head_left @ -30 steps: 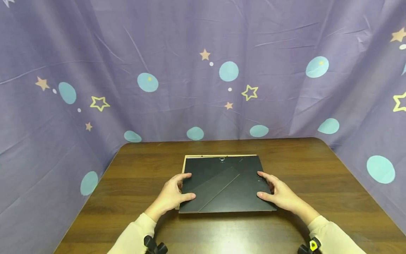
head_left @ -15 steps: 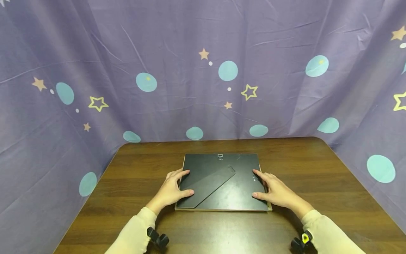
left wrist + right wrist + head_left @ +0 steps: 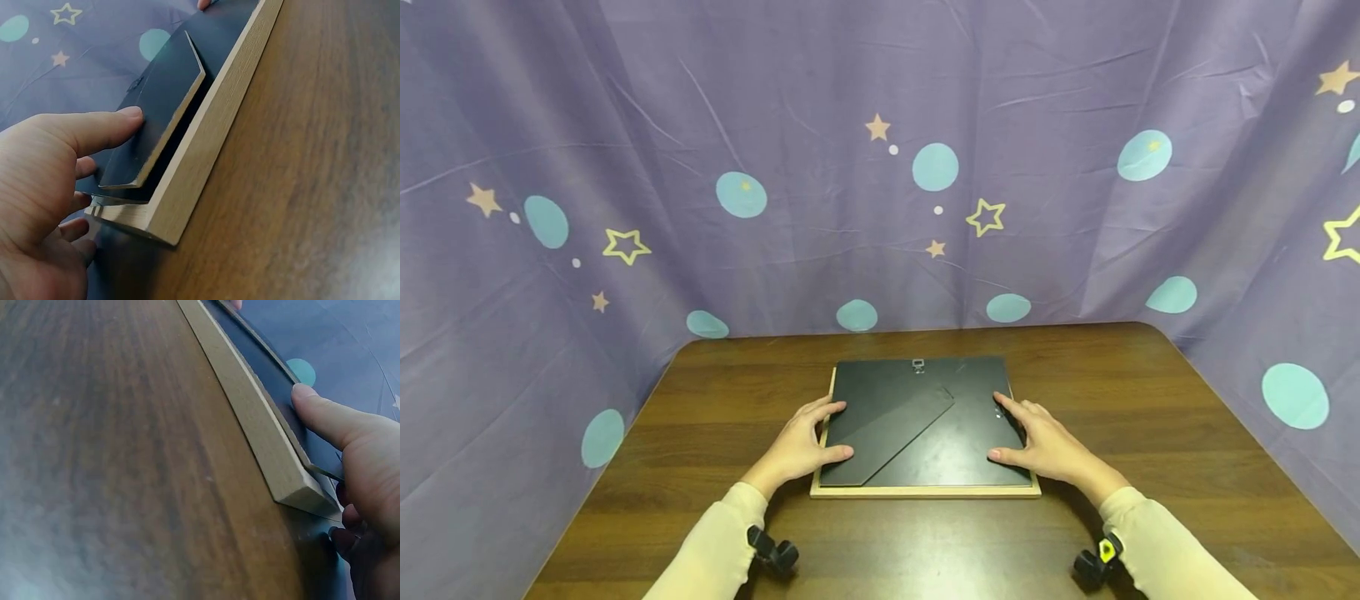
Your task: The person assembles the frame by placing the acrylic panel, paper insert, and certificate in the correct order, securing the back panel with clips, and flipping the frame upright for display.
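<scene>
A black picture-frame backing board (image 3: 955, 450) lies over a light wooden picture frame (image 3: 925, 492) in the head view. Its flat stand leg (image 3: 887, 442) runs diagonally across the board, and a small metal hanger (image 3: 918, 365) is at the far edge. My left hand (image 3: 797, 446) holds the board's left side, thumb on top and other fingers along the edge. Opposite it, my right hand (image 3: 1048, 442) grips the right side the same way. In the right wrist view, the board's near corner sits slightly above the frame's wooden rail (image 3: 262, 419).
The brown wooden table (image 3: 715, 392) carries the frame near its middle. Behind and on both sides hangs a purple curtain (image 3: 820, 208) printed with stars and blue ovals. Each wrist wears a black camera (image 3: 772, 552).
Both hands have shifted the board slightly left and away from me. The frame's near rail, earlier hidden under the board, now shows in front, and its far rail is covered.
</scene>
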`<state>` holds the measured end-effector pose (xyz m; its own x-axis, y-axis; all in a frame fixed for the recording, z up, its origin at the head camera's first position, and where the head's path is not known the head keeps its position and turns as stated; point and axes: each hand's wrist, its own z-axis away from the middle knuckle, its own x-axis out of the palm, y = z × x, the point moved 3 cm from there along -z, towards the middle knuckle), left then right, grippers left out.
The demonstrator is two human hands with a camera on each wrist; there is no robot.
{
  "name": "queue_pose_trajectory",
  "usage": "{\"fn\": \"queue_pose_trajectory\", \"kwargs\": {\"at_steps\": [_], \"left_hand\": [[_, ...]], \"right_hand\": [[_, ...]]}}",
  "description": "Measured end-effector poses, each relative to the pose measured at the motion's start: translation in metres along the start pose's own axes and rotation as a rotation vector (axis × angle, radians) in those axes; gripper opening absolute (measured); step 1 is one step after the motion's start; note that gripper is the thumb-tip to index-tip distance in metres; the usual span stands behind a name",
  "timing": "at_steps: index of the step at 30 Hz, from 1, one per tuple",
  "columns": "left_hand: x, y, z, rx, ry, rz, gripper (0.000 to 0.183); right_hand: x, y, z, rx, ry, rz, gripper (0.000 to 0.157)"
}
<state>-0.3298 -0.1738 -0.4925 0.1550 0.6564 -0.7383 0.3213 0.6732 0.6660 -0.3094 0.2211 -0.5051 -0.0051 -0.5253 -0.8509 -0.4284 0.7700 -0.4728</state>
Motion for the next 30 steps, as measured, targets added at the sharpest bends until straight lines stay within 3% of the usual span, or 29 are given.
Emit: {"fn": "queue_pose_trajectory", "kwargs": {"at_steps": [16, 30], "left_hand": [[0.002, -0.002, 0.005, 0.014, -0.025, 0.024, 0.078], [0.007, 0.000, 0.014, 0.017, -0.037, -0.025, 0.079]], "right_hand": [[0.001, 0.000, 0.005, -0.059, 0.061, 0.022, 0.089], [-0.002, -0.001, 0.010, -0.068, 0.025, 0.040, 0.090]]}}
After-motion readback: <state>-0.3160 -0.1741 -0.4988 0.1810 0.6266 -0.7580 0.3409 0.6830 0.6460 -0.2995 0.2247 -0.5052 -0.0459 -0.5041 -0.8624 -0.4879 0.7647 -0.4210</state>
